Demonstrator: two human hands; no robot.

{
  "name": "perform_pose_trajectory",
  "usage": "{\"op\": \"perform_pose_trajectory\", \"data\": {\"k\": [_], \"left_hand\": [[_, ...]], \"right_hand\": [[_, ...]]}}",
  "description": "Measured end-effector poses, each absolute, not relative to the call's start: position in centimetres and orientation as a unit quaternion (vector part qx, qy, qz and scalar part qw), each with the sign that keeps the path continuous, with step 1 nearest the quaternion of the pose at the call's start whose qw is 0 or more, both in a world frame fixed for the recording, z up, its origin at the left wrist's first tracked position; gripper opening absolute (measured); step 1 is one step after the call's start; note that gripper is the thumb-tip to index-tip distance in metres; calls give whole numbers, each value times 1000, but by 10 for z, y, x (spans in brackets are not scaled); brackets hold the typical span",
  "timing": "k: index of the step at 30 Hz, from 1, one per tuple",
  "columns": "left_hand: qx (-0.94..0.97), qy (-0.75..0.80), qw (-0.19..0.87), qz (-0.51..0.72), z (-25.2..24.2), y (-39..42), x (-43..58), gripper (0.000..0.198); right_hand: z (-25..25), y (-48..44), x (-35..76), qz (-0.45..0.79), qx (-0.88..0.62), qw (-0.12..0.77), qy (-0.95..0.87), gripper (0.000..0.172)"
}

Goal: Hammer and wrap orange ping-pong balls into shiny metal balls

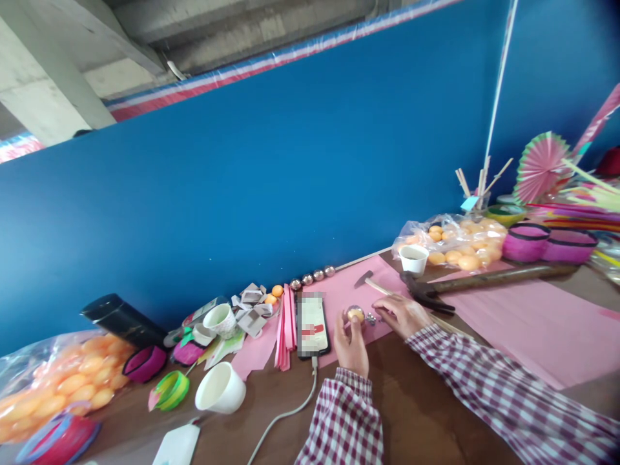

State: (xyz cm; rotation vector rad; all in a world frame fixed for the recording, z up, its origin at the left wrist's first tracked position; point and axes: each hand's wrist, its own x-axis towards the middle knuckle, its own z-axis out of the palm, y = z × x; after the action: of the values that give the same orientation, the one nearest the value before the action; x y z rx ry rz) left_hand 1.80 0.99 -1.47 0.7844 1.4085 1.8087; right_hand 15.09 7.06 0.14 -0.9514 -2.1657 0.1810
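Note:
My left hand (pixel 351 347) is closed around a small orange ball (pixel 357 314), thumb on its near side. Silvery metal covers the ball's upper part, like tack heads. Just right of it, a small heap of silvery tacks (pixel 371 319) lies on the pink paper (pixel 349 290). My right hand (pixel 401 313) is beside that heap, fingers bent and slightly apart, with nothing visible between them. Behind, by the blue panel, several silver-covered balls (pixel 307 279) stand in a row. A small hammer (pixel 371 279) rests beyond my right hand.
Left of my left hand lies a phone (pixel 312 326) with a white cable (pixel 295 411). A large wooden-handled hammer (pixel 484 279) is at right. White cups (pixel 220 387), pink paper strips (pixel 285 329) and bags of orange balls (pixel 72 381) crowd the brown table (pixel 411 413). A blue panel (pixel 290 161) stands behind.

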Motion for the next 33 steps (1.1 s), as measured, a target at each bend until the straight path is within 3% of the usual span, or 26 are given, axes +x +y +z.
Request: {"op": "perform_pose_trajectory", "data": {"k": [7,22,33], "left_hand": [[348,580,311,668,-10,6,16,44],[325,524,411,672,-2,4,20,47],[365,546,366,659,-10,6,16,49]], "right_hand": [[2,71,152,69,-369,379,-846,15],[-2,70,148,86,-373,413,-826,16],[-1,70,146,95,-379,395,-832,18]]}}
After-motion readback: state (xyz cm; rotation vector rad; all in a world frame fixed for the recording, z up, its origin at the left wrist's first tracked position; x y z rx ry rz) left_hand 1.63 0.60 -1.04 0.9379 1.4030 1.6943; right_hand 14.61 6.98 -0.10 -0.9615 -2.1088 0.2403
